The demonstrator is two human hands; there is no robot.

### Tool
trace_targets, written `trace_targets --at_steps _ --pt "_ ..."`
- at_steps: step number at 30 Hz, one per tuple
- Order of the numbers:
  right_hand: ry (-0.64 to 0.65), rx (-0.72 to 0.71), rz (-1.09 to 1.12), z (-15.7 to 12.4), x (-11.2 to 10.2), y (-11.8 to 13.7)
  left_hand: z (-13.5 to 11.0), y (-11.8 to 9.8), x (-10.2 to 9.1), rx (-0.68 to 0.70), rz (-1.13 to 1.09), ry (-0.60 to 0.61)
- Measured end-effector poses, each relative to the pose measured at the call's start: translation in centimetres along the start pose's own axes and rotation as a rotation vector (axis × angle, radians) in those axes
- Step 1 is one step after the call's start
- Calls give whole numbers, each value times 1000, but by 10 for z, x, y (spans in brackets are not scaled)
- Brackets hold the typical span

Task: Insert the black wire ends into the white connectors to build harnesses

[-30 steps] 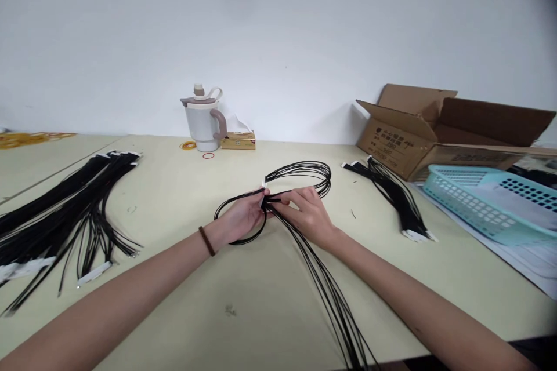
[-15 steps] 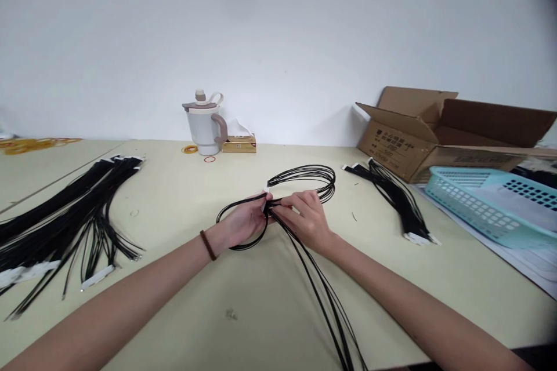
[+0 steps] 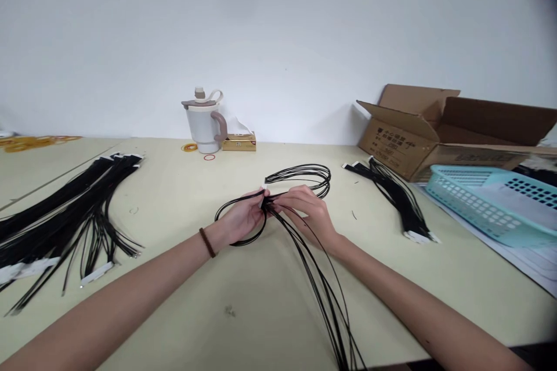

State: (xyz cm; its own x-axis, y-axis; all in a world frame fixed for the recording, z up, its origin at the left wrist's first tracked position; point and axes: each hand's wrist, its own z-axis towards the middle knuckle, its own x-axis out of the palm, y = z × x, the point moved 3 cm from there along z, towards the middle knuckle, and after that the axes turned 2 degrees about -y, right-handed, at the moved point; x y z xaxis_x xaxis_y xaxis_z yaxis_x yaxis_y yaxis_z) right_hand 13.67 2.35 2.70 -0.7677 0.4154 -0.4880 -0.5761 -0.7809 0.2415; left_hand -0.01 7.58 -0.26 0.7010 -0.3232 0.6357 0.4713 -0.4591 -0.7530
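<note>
A bundle of thin black wires (image 3: 319, 284) runs between my hands, with a white connector (image 3: 263, 196) at its gathered part. My left hand (image 3: 244, 214) is closed around the connector and the wires beside it. One loop of wire curls around the left fingers, and a larger loop (image 3: 328, 177) lies beyond the right hand. Close by, my right hand (image 3: 307, 208) pinches some of the wires at the connector; its fingertips are partly hidden. The loose wire ends hang down toward the table's front edge.
Piles of black wire harnesses (image 3: 65, 208) lie at left, another bundle (image 3: 394, 197) at right. An open cardboard box (image 3: 404, 139) and a turquoise basket (image 3: 474, 208) stand at right. A mug (image 3: 204, 124), a tissue pack (image 3: 239, 142) and rubber bands (image 3: 35, 142) sit toward the back.
One wire now bows out to the right, apart from the hanging bundle. My right hand has shifted slightly, its fingers still at the connector; the far loop has moved a little left.
</note>
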Motion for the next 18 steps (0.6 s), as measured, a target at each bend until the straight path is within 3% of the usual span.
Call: trace_targets --at_steps 8,13,18 --pt "133 -150 -15 0 2 10 -2 0 -1 -37 1 88" --pt "75 -269 -144 0 -4 7 -2 1 0 -60 -35 200" --pt "60 -407 -356 -3 -3 9 -2 4 1 -128 -71 202"
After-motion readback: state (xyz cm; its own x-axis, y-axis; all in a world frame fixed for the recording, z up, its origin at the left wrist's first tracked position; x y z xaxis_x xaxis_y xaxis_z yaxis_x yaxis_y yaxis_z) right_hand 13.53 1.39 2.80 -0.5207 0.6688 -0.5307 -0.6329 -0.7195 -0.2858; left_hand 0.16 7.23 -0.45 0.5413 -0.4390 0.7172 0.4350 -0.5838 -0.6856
